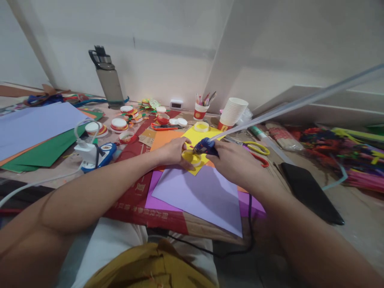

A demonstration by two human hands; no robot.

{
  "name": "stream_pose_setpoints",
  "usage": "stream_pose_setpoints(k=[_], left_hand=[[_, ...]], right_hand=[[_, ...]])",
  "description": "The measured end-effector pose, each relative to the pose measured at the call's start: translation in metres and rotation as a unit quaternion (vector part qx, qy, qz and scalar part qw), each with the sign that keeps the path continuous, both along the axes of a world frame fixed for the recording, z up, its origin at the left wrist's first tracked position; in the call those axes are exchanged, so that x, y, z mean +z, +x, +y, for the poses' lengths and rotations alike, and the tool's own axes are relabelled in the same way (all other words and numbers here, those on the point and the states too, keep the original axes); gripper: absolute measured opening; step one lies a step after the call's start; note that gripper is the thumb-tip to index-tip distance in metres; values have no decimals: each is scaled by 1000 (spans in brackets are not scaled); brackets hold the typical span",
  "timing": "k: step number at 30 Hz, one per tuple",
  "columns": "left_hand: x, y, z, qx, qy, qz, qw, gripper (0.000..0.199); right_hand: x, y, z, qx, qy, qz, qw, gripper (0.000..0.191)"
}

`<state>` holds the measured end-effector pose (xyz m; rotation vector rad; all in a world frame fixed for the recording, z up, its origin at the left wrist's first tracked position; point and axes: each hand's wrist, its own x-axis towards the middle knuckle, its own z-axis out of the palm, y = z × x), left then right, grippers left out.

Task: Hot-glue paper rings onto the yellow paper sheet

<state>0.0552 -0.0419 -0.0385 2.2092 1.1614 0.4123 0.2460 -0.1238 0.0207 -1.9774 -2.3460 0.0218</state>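
Observation:
My left hand point(176, 153) is closed on a shallow, round cut piece of paper cup point(196, 161), with yellow showing inside its pale rim. My right hand point(234, 160) grips a blue hot glue gun point(206, 145), its nozzle pointing left at the round piece. From the back of the gun a long clear glue stick point(288, 105) runs up to the right. Under both hands lie yellow paper point(191, 173) and a lilac sheet point(204, 196). A second pale ring point(201, 127) rests on the yellow paper just beyond.
Behind stand a bottle point(109, 82), a cup of pens point(201, 111) and stacked paper cups point(234, 111). A power strip point(103, 157) and coloured sheets point(42, 128) lie left. Yellow-handled scissors point(256, 148), a black phone point(310, 192) and pipe cleaners point(357, 156) lie right. A cable point(251, 224) hangs in front.

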Motion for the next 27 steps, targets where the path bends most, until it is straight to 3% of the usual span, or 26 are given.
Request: stream_pose_setpoints(k=[14,22,27], left_hand=[[10,-6,5,-28,-7,19,999,91],[7,-7,8,-47,5,39,998,92],[3,-10,13,-54,0,21,998,94]], right_hand=[[14,8,-7,-12,-5,-27,1000,30],[23,21,-7,22,-63,27,997,33],[15,15,2,31,-84,87,992,29]])
